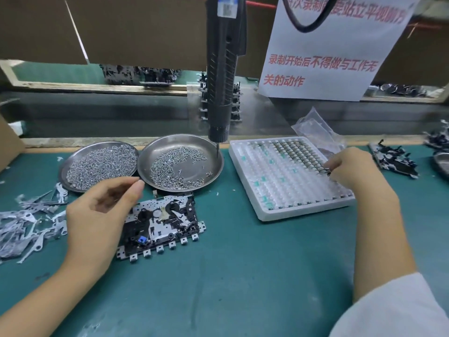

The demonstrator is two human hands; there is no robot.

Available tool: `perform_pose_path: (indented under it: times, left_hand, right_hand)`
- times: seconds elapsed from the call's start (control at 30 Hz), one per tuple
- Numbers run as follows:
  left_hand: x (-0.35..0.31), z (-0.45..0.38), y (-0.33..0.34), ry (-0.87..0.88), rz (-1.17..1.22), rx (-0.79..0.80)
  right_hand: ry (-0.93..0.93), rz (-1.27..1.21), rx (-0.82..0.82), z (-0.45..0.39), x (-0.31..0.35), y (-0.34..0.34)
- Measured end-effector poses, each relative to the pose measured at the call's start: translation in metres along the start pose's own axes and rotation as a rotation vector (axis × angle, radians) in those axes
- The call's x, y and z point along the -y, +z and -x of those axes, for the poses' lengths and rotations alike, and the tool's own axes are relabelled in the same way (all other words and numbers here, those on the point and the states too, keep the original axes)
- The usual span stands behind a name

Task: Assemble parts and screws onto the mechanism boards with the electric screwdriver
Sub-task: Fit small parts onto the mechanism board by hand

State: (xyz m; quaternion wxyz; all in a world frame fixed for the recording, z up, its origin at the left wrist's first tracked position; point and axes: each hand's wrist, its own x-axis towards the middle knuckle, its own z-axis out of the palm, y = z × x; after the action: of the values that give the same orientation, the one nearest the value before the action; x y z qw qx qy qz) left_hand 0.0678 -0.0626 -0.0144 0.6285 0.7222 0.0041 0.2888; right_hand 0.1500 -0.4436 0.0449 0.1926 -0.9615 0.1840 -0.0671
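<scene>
- Nearest me, the person's two bare forearms reach out over the green mat (pixel 230 288), a white sleeve (pixel 401 310) on the right arm.
- The left hand (pixel 102 210) hovers over the left end of the mechanism board (pixel 167 222), fingers loosely curled, thumb and forefinger nearly meeting; I cannot tell whether they pinch anything.
- The board lies flat on the mat, just in front of the two dishes.
- Loose metal levers (pixel 29 222) are heaped to the left.
- The right hand (pixel 349 166) pinches a small dark part (pixel 325 171) over the white tray (pixel 286 210).
- Behind the board, two steel dishes (pixel 143 161) touch, both holding screws (pixel 99 164).
- The electric screwdriver (pixel 222 69) hangs upright, its bit over the right dish's rim.
- Farthest, a paper notice (pixel 323 49) hangs.
</scene>
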Motion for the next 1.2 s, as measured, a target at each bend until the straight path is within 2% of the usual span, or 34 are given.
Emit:
perform_pose_path:
  times: [0.33,1.0,1.1,1.2]
  left_hand:
    - [-0.001,0.001,0.002,-0.006,0.002,0.023]
    - [-0.001,0.002,0.002,-0.006,0.027,0.043]
    - [-0.002,0.002,0.002,-0.009,0.017,0.041]
    - [-0.003,0.002,0.003,-0.024,0.04,0.04]
  right_hand:
    - [-0.045,-0.074,-0.039,-0.001,-0.009,0.0]
    - [0.063,-0.193,-0.025,-0.001,-0.015,-0.005]
    - [0.042,-0.273,-0.106,0.005,-0.012,-0.008]
    - [-0.089,-0.555,-0.123,0.018,0.001,-0.02]
